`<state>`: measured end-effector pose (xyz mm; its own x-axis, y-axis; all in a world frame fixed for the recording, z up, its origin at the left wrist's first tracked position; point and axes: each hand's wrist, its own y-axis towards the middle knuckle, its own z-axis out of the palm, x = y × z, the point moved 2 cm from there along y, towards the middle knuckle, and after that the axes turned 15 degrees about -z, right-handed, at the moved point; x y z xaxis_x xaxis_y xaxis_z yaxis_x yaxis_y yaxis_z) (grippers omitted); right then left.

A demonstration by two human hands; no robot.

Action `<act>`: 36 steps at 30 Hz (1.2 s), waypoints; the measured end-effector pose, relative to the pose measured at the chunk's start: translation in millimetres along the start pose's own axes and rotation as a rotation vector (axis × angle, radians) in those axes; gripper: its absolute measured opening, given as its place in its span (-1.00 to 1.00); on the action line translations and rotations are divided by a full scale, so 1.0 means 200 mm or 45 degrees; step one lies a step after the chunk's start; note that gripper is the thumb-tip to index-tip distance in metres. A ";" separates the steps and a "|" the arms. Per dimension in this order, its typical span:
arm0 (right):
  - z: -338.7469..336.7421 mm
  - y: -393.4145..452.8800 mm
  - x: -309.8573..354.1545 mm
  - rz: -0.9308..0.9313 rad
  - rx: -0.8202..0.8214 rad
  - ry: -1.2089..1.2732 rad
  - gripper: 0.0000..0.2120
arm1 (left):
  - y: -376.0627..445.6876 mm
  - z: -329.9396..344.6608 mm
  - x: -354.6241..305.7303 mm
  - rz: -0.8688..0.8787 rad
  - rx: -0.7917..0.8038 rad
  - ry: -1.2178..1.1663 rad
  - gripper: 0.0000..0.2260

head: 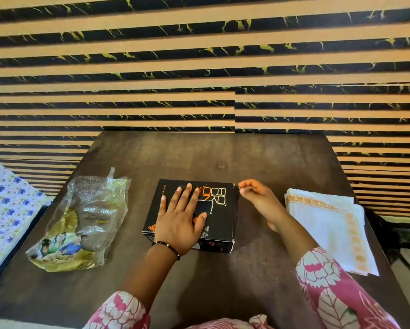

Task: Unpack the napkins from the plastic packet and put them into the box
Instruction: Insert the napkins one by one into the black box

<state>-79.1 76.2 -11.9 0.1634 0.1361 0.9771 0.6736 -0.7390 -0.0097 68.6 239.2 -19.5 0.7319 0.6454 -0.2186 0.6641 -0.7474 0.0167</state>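
A black box (223,210) with orange and white lettering lies closed at the middle of the dark wooden table (223,155). My left hand (180,219) lies flat on its lid, fingers spread. My right hand (258,198) hovers at the box's far right corner, fingers loosely curled and touching the corner edge. A stack of white napkins (327,224) with orange borders rests on the table to the right of the box. The crumpled clear plastic packet (85,222) with a printed picture lies to the left, looking emptied.
A bed or cushion with a blue floral cover (4,205) stands left of the table. A wall of black and tan stripes (199,67) rises right behind the table's far edge. Pink patterned sleeves cover both forearms.
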 end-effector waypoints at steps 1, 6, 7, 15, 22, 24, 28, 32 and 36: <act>-0.02 0.01 0.00 0.011 0.014 -0.020 -0.91 | 0.00 0.00 0.00 -0.003 0.000 0.001 -0.41; -0.06 0.04 0.02 0.044 -0.047 -0.212 -0.82 | -0.01 -0.01 -0.01 0.008 0.023 0.058 -0.39; -0.07 0.04 0.02 0.056 -0.059 -0.364 -0.78 | -0.01 -0.01 -0.01 0.005 0.013 0.052 -0.38; 0.00 -0.16 -0.03 -0.227 0.138 -1.189 -0.76 | 0.00 0.00 0.00 0.025 -0.035 -0.054 -0.39; 0.19 -0.38 -0.16 -0.076 0.027 -0.441 -0.77 | -0.01 0.00 0.00 0.032 -0.013 -0.099 -0.54; 0.16 -0.40 -0.16 -0.094 -0.072 -0.402 -0.76 | -0.01 0.00 0.00 0.032 -0.024 -0.093 -0.56; 0.04 -0.45 -0.12 -0.006 -0.137 -0.339 -0.67 | -0.01 -0.01 0.00 0.011 -0.055 -0.116 -0.56; 0.11 -0.56 -0.14 0.099 0.082 -0.171 -0.72 | -0.01 -0.01 -0.01 -0.004 -0.075 -0.122 -0.44; 0.23 -0.57 -0.13 0.115 0.163 -0.127 -0.76 | 0.00 -0.01 -0.01 0.022 -0.066 -0.107 -0.41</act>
<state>-127.2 187.3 -45.6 0.2936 0.1422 0.9453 0.7384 -0.6618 -0.1298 67.3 239.3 -16.3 0.7295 0.6151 -0.2991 0.6599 -0.7479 0.0715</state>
